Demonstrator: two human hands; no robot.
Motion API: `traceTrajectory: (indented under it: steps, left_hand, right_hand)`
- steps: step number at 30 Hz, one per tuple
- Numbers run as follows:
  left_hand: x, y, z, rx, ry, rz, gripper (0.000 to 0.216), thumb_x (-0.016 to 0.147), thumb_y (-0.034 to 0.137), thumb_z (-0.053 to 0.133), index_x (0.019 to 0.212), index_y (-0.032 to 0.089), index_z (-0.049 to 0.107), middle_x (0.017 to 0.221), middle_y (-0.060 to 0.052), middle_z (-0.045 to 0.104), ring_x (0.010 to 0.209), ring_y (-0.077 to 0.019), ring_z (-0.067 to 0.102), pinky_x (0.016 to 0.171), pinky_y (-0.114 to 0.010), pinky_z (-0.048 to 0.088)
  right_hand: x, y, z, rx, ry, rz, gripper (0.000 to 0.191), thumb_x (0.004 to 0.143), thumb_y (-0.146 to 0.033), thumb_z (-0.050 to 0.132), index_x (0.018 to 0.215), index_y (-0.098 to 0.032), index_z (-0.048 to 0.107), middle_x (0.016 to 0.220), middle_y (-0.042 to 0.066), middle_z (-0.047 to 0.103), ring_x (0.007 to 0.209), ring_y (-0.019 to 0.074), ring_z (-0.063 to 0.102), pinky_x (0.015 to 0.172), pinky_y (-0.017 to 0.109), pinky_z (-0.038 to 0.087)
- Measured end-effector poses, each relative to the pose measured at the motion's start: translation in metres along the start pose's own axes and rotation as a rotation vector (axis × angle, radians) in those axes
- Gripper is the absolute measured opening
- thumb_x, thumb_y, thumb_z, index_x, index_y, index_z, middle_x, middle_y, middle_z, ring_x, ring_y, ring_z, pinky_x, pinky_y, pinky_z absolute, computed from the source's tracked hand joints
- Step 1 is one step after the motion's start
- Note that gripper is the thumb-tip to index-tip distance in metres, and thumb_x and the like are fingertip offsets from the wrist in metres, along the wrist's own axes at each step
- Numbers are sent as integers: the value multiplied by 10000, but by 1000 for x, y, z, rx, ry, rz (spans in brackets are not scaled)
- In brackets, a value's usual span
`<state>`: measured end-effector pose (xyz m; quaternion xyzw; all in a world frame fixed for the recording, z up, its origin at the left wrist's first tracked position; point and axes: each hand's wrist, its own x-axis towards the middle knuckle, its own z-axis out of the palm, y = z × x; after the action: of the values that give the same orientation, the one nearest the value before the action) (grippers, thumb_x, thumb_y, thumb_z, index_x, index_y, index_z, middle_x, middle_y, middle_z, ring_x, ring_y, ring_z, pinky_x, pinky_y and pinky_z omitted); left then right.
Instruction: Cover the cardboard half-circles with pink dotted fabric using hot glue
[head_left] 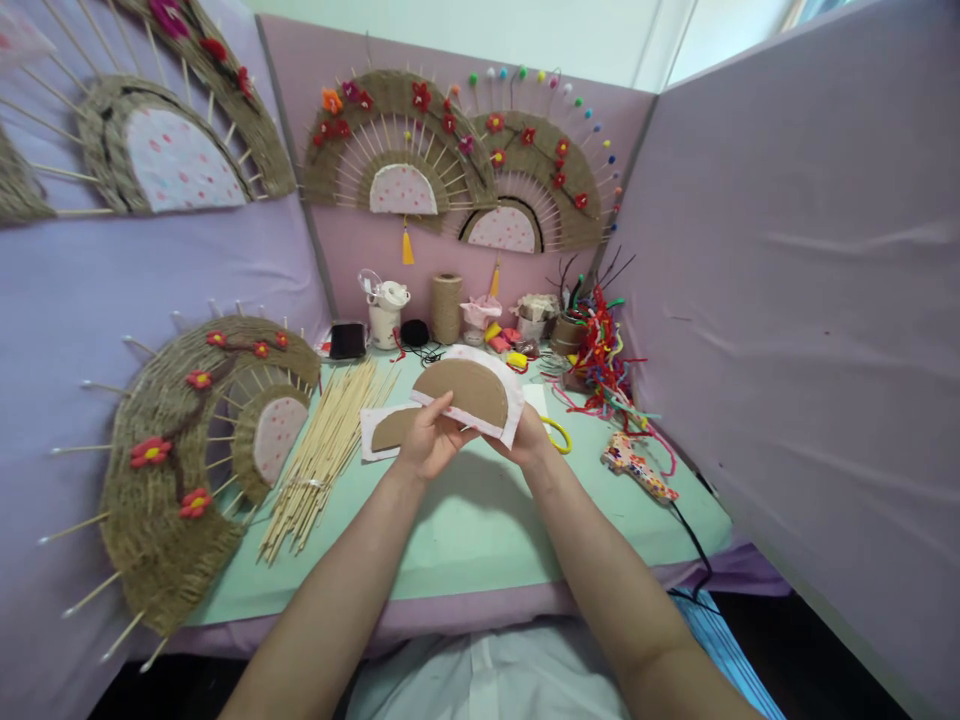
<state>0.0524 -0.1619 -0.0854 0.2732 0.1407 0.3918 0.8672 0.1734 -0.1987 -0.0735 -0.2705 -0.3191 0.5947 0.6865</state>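
Between my two hands I hold up a cardboard half-circle (pixel 463 388) backed by white spotted paper that sticks out past its edge. My left hand (pixel 437 437) grips its lower left edge, with the thumb on top of the cardboard. Around the lower right edge is my right hand (pixel 523 437), its fingers mostly hidden behind the piece. A second cardboard half-circle (pixel 388 431) on white paper lies on the table just left of my left hand. Yellow-handled scissors (pixel 556 436) lie partly hidden beyond my right wrist.
Thin wooden sticks (pixel 322 450) lie bundled at left, beside a twine-wrapped fan (pixel 161 460). A floral glue gun (pixel 637 468) with a black cord rests at right. Behind stand a twine spool (pixel 447 310), a white jug (pixel 385 318) and tangled pipe cleaners (pixel 602 345). Partition walls (pixel 787 250) enclose the table.
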Motion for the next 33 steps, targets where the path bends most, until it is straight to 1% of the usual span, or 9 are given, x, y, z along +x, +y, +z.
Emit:
traceTrajectory:
  steps: [4,8,13,15,17,20,23,27,33]
  left_hand:
    - [1,-3,-2,65,-20,-28,165,811,145,541,967,148,596,852,-59,710,837,-202,668,852,-430,516]
    - [0,-5,-2,111,-47,0,178,796,150,574,972,154,600,843,-59,707,859,-212,664,869,-457,500]
    - [0,-5,-2,108,-54,33,192,784,148,600,975,173,608,823,-26,702,810,-188,665,861,-446,505]
    - [0,-3,-2,67,-51,45,204,799,153,584,999,182,607,847,-25,702,830,-185,663,860,-431,510]
    - [0,0,-2,11,-40,70,243,824,156,549,1058,201,594,904,-30,705,866,-180,659,864,-407,513]
    - [1,3,-2,-58,-12,107,298,857,159,489,1141,214,562,969,-43,702,893,-173,656,869,-384,515]
    - [2,2,-1,-86,-4,115,316,871,160,464,1172,207,546,998,-57,698,907,-176,655,863,-381,521]
    - [2,-2,0,-90,17,108,302,866,153,478,1154,199,555,958,-53,704,880,-174,659,852,-380,528]
    - [3,-6,-1,-81,14,118,261,843,142,521,1094,185,577,934,-45,700,888,-177,655,869,-404,521]
  right_hand:
    - [-7,-3,-8,29,63,73,250,859,-314,454,956,-188,647,854,43,729,925,194,654,830,331,527]
    - [-8,1,-12,31,197,58,199,862,-295,489,923,-178,638,832,33,728,898,184,663,812,312,532]
    - [-6,0,-18,-105,370,-17,293,859,-447,513,927,-192,639,834,36,725,861,196,669,778,330,531]
    - [-7,-4,-23,-160,340,-72,379,859,-523,474,936,-197,651,888,50,723,901,199,658,788,330,521]
    - [-9,-7,-30,-174,240,-140,452,854,-575,438,976,-199,657,990,60,709,971,201,634,818,331,504]
    - [-11,0,-33,-163,163,-177,468,829,-592,464,989,-196,655,1077,75,683,1026,221,611,841,354,492]
    - [-10,17,-25,-127,173,-160,387,798,-542,535,984,-219,641,1101,77,675,1038,236,607,849,378,493]
    - [-7,27,-7,-142,119,-258,353,715,-369,649,1045,-250,614,1099,60,675,1041,238,601,883,379,483]
    - [-5,19,4,-152,228,-306,285,773,-377,552,1016,-247,625,975,50,702,916,229,637,804,359,493]
